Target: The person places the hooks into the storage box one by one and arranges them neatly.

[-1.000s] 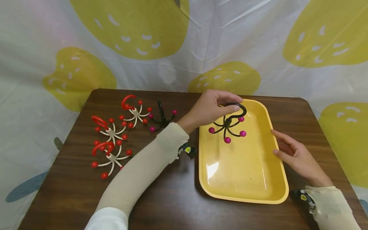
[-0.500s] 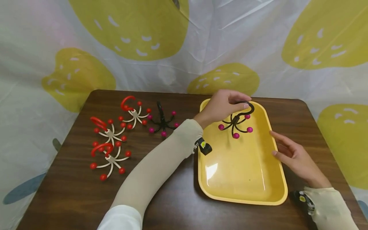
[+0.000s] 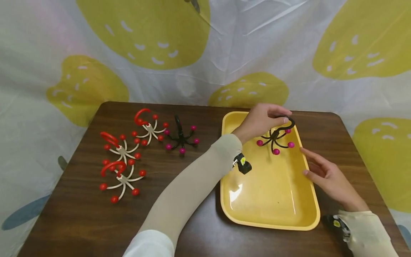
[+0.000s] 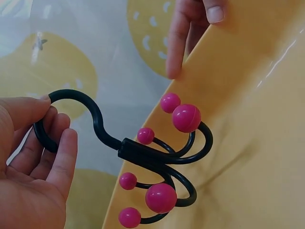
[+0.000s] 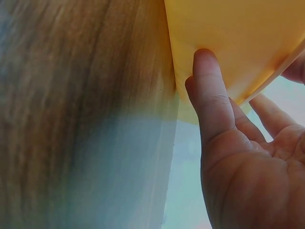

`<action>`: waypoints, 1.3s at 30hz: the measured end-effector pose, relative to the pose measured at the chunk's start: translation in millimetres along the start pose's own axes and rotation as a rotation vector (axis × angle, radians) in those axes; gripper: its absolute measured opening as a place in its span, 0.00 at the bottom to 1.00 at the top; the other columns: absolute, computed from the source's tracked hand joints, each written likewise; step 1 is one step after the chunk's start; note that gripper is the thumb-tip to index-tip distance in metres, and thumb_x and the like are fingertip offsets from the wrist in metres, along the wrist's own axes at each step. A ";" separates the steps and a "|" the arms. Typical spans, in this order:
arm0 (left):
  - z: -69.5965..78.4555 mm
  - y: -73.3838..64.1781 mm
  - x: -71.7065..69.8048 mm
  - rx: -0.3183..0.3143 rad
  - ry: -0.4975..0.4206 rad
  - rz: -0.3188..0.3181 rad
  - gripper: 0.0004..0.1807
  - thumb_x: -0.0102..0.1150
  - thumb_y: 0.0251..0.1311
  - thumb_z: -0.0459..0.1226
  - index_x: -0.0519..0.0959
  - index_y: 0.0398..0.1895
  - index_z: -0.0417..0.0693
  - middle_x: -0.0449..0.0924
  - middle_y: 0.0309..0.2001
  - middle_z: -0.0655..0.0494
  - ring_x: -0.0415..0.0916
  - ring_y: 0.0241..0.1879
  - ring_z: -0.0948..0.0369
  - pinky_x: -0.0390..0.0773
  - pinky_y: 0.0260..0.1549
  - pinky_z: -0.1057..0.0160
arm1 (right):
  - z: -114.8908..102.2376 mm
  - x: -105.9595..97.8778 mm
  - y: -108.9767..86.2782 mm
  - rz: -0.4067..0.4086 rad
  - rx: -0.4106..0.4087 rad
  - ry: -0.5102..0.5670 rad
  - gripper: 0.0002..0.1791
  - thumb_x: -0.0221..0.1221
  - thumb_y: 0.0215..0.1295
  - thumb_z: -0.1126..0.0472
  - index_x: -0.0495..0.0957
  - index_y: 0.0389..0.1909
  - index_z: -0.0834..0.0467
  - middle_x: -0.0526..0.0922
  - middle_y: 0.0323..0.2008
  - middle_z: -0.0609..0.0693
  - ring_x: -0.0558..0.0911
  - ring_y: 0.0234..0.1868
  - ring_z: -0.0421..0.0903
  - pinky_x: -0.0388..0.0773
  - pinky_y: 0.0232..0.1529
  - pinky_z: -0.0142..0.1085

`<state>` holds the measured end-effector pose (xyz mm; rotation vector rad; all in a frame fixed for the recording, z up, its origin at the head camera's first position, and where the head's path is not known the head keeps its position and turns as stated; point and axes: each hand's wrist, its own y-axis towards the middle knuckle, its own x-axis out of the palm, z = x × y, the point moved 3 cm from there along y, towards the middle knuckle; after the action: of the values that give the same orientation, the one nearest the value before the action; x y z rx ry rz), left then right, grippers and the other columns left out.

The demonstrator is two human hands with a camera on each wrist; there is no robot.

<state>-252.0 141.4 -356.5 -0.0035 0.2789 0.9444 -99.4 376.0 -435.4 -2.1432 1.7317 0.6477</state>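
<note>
A black hook hanger [image 3: 273,136] with curved arms and magenta ball tips is over the back right of the yellow tray [image 3: 263,203]. My left hand [image 3: 260,119] pinches it by the curved hook between thumb and fingers. In the left wrist view the hanger [image 4: 138,152] tilts, its balls near the tray wall; whether it touches the tray is unclear. At the tray's right side is my right hand [image 3: 332,178], fingers extended and touching the rim. In the right wrist view one fingertip of that hand [image 5: 248,167] presses the outer tray wall [image 5: 228,28].
Another black hanger [image 3: 181,137] with magenta balls stands left of the tray. Farther left are three white hangers with red hooks and balls: a back one [image 3: 150,129], a middle one [image 3: 122,150] and a front one [image 3: 123,179]. A patterned curtain [image 3: 192,82] hangs behind the wooden table [image 3: 80,217].
My left hand has carried the black hanger rightward across the tray, toward its right wall. My right hand has stayed at the tray's side.
</note>
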 end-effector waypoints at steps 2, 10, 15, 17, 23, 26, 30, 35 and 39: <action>-2.9 1.6 0.2 -0.005 0.009 0.003 0.14 0.68 0.71 0.38 0.88 0.57 0.50 0.89 0.55 0.59 0.84 0.51 0.71 0.79 0.50 0.78 | -0.9 0.2 0.3 -0.001 0.005 -0.006 0.36 0.60 0.77 0.69 0.61 0.82 0.55 0.70 0.74 0.40 0.76 0.63 0.21 0.82 0.52 0.22; -17.5 9.5 -3.4 -0.051 -0.027 0.057 0.13 0.69 0.70 0.39 0.88 0.55 0.52 0.89 0.55 0.61 0.83 0.50 0.74 0.79 0.51 0.78 | -1.9 0.0 1.3 -0.021 0.021 -0.011 0.37 0.60 0.77 0.67 0.60 0.83 0.55 0.68 0.77 0.41 0.74 0.63 0.19 0.81 0.53 0.20; -24.1 11.4 -2.0 -0.055 -0.052 0.063 0.12 0.68 0.71 0.38 0.88 0.55 0.52 0.89 0.54 0.62 0.84 0.51 0.73 0.80 0.51 0.77 | -1.7 -0.1 2.6 -0.026 0.012 -0.015 0.37 0.60 0.77 0.67 0.60 0.83 0.54 0.68 0.77 0.43 0.74 0.63 0.19 0.80 0.53 0.20; -26.0 11.8 0.0 -0.056 -0.062 0.063 0.12 0.68 0.70 0.38 0.88 0.55 0.52 0.89 0.55 0.62 0.84 0.51 0.73 0.80 0.51 0.77 | -1.2 0.7 3.2 -0.034 0.002 -0.015 0.37 0.60 0.77 0.67 0.60 0.83 0.55 0.68 0.78 0.45 0.73 0.64 0.19 0.80 0.53 0.20; -31.0 12.9 6.1 -0.063 -0.089 0.063 0.12 0.68 0.70 0.37 0.88 0.54 0.52 0.89 0.56 0.62 0.83 0.51 0.74 0.80 0.51 0.76 | 0.1 2.0 4.1 -0.055 -0.017 -0.005 0.37 0.59 0.77 0.68 0.58 0.83 0.57 0.66 0.80 0.52 0.72 0.65 0.19 0.79 0.55 0.19; -32.2 13.0 6.2 -0.070 -0.093 0.062 0.13 0.68 0.71 0.38 0.88 0.55 0.53 0.88 0.56 0.63 0.82 0.51 0.74 0.80 0.51 0.76 | 0.1 1.7 4.5 -0.055 -0.017 -0.007 0.38 0.59 0.77 0.68 0.58 0.83 0.57 0.66 0.80 0.54 0.72 0.65 0.19 0.79 0.55 0.19; -32.1 13.3 4.6 -0.080 -0.111 0.060 0.14 0.68 0.71 0.37 0.87 0.57 0.54 0.88 0.57 0.63 0.82 0.51 0.74 0.80 0.51 0.76 | -0.2 0.8 4.6 -0.049 -0.010 -0.016 0.38 0.60 0.77 0.67 0.58 0.83 0.56 0.67 0.79 0.55 0.72 0.65 0.19 0.79 0.55 0.19; -31.8 13.3 3.0 -0.080 -0.143 0.060 0.16 0.69 0.69 0.37 0.87 0.59 0.53 0.88 0.57 0.61 0.83 0.52 0.74 0.80 0.53 0.76 | 0.4 0.0 5.6 -0.051 -0.011 -0.008 0.37 0.59 0.78 0.67 0.58 0.84 0.56 0.67 0.79 0.53 0.72 0.65 0.20 0.79 0.54 0.20; -30.7 9.2 -0.3 -0.091 -0.133 0.079 0.15 0.70 0.69 0.39 0.87 0.58 0.55 0.89 0.55 0.64 0.83 0.51 0.74 0.80 0.52 0.75 | 2.2 1.2 7.4 -0.059 -0.016 0.005 0.38 0.59 0.78 0.68 0.57 0.84 0.56 0.66 0.79 0.51 0.73 0.65 0.20 0.80 0.54 0.21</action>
<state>-266.7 142.7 -385.0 -0.0135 0.1131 1.0306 -106.8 374.5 -437.6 -2.1999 1.6641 0.6433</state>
